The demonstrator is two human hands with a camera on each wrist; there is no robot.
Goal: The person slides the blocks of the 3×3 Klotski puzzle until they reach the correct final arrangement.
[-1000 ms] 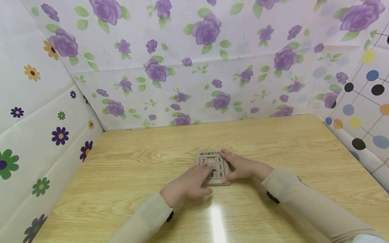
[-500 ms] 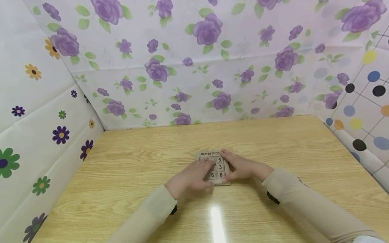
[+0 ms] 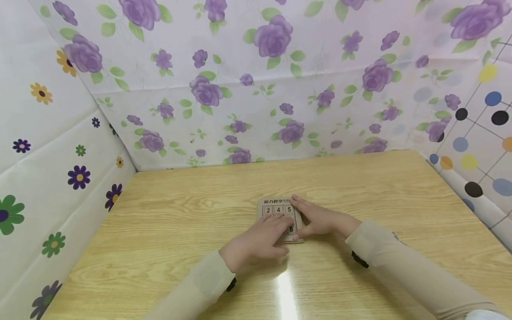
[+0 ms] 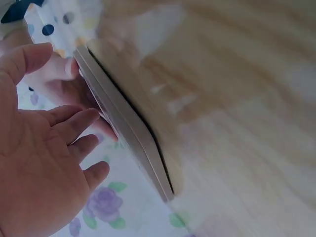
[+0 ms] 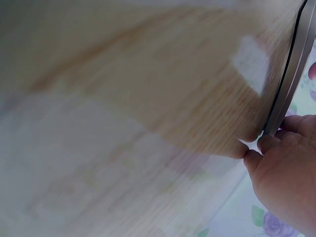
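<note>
A flat, pale number slide puzzle (image 3: 278,202) lies on the wooden table in the head view. Its top row reads 2, 4, 5, and an 8 shows at lower right; my left hand hides most other tiles. That left hand (image 3: 259,240) reaches over the board from the front left, fingers extended and fingertips over the middle and lower tiles. In the left wrist view the fingers (image 4: 81,121) are slightly bent and pinch nothing. My right hand (image 3: 320,220) holds the board's right side, fingers at the top corner and thumb near the bottom corner. The right wrist view shows fingertips against the board's edge (image 5: 291,74).
The glossy wooden table (image 3: 192,195) extends around the board. A flowered cloth (image 3: 240,102) hangs behind it, with another flowered cloth (image 3: 60,178) on the left and a dotted one (image 3: 480,146) on the right.
A tile numbered 4 now fills the top middle slot that stood vacant earlier. My left hand went up over the upper tiles, then down to the right. The right hand keeps its hold.
</note>
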